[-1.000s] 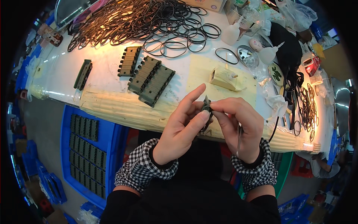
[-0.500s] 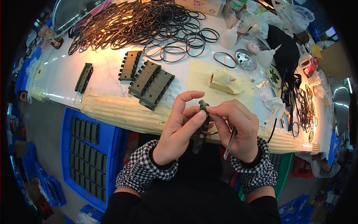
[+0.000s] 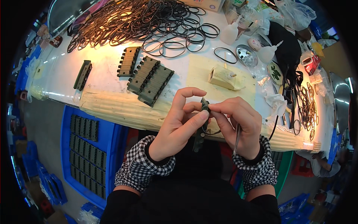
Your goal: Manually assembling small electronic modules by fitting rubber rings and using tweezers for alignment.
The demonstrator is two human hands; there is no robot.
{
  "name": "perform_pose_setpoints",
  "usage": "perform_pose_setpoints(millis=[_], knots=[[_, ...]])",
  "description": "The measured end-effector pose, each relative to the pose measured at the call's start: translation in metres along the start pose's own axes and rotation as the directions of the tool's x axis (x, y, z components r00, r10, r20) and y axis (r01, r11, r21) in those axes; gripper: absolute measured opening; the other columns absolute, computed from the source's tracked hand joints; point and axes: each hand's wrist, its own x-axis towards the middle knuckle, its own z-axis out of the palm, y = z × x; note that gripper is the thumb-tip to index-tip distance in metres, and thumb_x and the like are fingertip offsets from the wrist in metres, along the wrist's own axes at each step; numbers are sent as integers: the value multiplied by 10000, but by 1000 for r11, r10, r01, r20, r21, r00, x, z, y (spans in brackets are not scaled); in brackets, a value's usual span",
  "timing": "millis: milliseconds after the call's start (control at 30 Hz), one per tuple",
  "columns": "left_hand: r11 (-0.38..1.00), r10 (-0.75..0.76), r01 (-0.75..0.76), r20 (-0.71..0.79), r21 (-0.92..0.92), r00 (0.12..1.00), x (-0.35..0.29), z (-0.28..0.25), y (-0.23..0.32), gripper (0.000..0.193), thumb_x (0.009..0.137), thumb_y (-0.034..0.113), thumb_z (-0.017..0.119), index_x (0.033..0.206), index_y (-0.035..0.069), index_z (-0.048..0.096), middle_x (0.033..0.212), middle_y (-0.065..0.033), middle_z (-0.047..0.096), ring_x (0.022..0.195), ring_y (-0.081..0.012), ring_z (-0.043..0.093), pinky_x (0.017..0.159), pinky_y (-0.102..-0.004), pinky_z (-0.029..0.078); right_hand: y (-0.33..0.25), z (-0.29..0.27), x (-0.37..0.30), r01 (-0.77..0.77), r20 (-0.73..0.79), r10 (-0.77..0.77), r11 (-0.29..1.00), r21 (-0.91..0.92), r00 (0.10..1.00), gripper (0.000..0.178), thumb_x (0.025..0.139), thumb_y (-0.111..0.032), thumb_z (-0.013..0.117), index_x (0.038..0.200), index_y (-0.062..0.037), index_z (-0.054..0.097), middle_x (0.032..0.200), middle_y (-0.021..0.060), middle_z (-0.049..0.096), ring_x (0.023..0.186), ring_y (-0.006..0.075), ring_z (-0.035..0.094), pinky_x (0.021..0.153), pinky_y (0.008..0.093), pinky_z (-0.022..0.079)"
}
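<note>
Nearer you than the cream block (image 3: 225,78), your left hand (image 3: 178,126) is pinching, ideally bracing, the green strip (image 3: 199,140); your right hand (image 3: 243,125) is fingering it, gripping a metal tool (image 3: 237,137).

Partly cropped printing on a pale box (image 3: 204,4) at the upper edge, any other lettering too small to read

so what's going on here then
A person has a dark green ridged part up at the table's edge, gripped by the left hand. The fingertips of the right hand meet it near its top, and that hand also holds a slim metal tool. Similar green pieces lie on the white table, below a heap of dark loops. More sit in rows in a blue crate.
</note>
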Motion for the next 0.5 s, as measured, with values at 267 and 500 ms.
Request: perform_pose_setpoints(millis=[267,500], knots=[[991,31,-35,34,131,999,-1,-4,-2,368,975,80,524,1302,72,356,1074,-103,567,937,-82,578,781,-214,450,7,4,-4,48,-21,-49,998,-31,999,192,784,19,676,963,-51,669,821,87,629,686,240,635,589,314,497],[988,44,-52,55,148,997,1,-5,-6,313,971,70,528,1254,59,394,1079,-104,574,951,-87,591,772,-214,463,9,6,-4,58,-35,-59,998,-28,998,173,792,17,668,952,-49,660,818,86,625,681,244,634,583,316,495]])
